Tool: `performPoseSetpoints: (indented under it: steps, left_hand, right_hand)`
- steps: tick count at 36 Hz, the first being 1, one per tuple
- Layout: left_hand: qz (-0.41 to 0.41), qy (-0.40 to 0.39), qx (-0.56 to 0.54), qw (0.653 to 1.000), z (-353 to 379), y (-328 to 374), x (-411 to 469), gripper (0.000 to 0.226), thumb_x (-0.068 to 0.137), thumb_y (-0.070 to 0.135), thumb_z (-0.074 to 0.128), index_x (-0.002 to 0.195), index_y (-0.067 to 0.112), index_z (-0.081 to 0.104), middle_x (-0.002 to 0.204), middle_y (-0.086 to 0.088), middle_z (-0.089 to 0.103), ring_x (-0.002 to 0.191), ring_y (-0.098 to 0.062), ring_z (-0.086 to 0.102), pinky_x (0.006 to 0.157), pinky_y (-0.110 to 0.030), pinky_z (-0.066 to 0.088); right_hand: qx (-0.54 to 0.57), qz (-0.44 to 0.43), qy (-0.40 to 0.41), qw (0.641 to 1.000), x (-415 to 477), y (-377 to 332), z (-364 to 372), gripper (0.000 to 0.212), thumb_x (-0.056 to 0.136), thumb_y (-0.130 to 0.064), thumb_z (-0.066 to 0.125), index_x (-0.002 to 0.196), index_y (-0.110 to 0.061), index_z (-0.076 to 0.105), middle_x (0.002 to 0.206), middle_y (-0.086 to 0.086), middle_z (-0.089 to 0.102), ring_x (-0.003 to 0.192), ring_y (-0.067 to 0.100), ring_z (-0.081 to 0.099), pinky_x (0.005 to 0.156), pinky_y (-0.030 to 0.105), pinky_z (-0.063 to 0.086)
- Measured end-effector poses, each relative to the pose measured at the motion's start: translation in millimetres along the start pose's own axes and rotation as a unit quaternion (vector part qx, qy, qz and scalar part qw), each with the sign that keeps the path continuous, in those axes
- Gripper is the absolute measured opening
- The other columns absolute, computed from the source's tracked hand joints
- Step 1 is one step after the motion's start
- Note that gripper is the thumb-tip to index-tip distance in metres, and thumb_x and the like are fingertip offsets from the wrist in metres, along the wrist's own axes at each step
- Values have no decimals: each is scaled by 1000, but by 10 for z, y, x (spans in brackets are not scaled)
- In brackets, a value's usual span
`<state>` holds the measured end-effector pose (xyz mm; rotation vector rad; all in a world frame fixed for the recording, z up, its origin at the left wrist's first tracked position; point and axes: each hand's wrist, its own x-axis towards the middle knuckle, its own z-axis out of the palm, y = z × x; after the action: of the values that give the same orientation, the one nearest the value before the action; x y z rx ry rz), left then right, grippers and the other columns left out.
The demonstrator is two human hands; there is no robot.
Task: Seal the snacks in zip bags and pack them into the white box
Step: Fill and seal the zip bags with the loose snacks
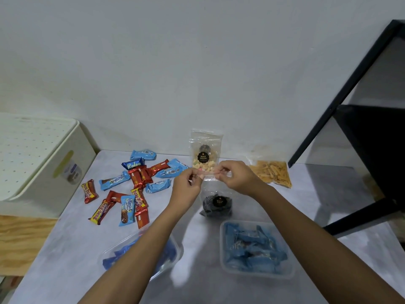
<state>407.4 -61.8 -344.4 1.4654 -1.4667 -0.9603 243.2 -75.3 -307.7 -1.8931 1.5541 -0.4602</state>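
Left hand (pixel 188 186) and right hand (pixel 237 178) are raised over the desk (pixel 197 238), fingers (pixel 194 174) pinched tight on either end of the top strip of a clear zip bag (pixel 210 185), probably to press the seal closed. A dark snack pack (pixel 217 205) sits low in the bag. Right tub (pixel 221 249) and left tub (pixel 105 254) hold blue-wrapped snacks; the white box (pixel 43 172) stands lidded just left of the desk, its inside hidden.

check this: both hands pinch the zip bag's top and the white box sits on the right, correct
No: the head view shows the white box on the left. The left hand and right hand do pinch the top of the zip bag.
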Motion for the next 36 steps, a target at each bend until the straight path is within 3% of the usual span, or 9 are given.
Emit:
performPoseSetpoints:
  steps: [3, 7, 11, 15, 20, 25, 32, 36]
  left_hand:
    - [1, -30, -13, 999, -33, -10, 22, 4, 86, 9, 61, 85, 12, 64, 76, 1, 59, 71, -10, 50, 61, -7, 39]
    - [2, -75, -25, 997, -34, 50, 39, 5, 86, 6, 59, 85, 9, 63, 71, 3, 54, 67, -7, 47, 60, -5, 38]
    - [17, -109, -9, 994, -37, 100, 65, 8, 87, 8, 59, 82, 14, 60, 73, 2, 54, 65, -7, 45, 58, -6, 37]
    - [37, -136, 24, 990, -31, 106, 90, 15, 88, 10, 58, 79, 22, 57, 73, 6, 53, 67, -7, 46, 60, -10, 37]
    - [57, -133, 49, 988, -51, 94, 114, 6, 89, 12, 55, 86, 15, 59, 78, 2, 54, 71, -9, 47, 61, -11, 36]
    - [82, -137, 68, 985, -38, 89, 95, 6, 87, 10, 57, 89, 10, 62, 77, 5, 55, 70, -8, 47, 62, -11, 35]
    - [87, -123, 75, 986, -25, 89, 40, 7, 88, 9, 56, 89, 6, 62, 75, 3, 53, 67, -4, 45, 60, -12, 35]
    - [84, -130, 68, 986, -62, 75, 39, 7, 89, 10, 56, 87, 16, 59, 74, 9, 52, 68, -3, 45, 60, -9, 35]
  right_hand:
    - [-17, -7, 9, 1000, -18, 67, -66, 10, 84, -24, 61, 76, -29, 59, 84, -13, 60, 92, 15, 55, 94, 44, 40]
    - [-59, -13, 51, 997, -33, 65, -59, 7, 84, -16, 56, 82, -17, 63, 81, -10, 58, 85, 10, 47, 83, 33, 28]
    - [-73, -11, 75, 994, -43, 99, -50, 10, 84, -13, 52, 81, -14, 62, 82, 0, 64, 81, 12, 47, 78, 31, 22]
    - [-80, -9, 82, 993, -57, 100, -63, 12, 82, -13, 52, 80, -15, 63, 80, -1, 64, 82, 14, 49, 80, 31, 21]
    - [-88, -8, 78, 993, -57, 51, -68, 10, 82, -25, 56, 83, -20, 65, 84, -4, 66, 86, 14, 55, 82, 33, 26]
    - [-56, -15, 68, 996, -47, -10, -14, 12, 83, -35, 58, 84, -26, 66, 87, -11, 64, 88, 6, 48, 86, 33, 26]
    - [-32, -17, 88, 995, -77, -56, 48, 7, 80, -26, 62, 74, -26, 65, 81, -10, 65, 90, 10, 52, 82, 32, 26]
    - [-16, -7, 83, 996, -77, -64, 78, 6, 80, -26, 63, 76, -26, 67, 82, -11, 64, 93, 12, 54, 86, 34, 28]
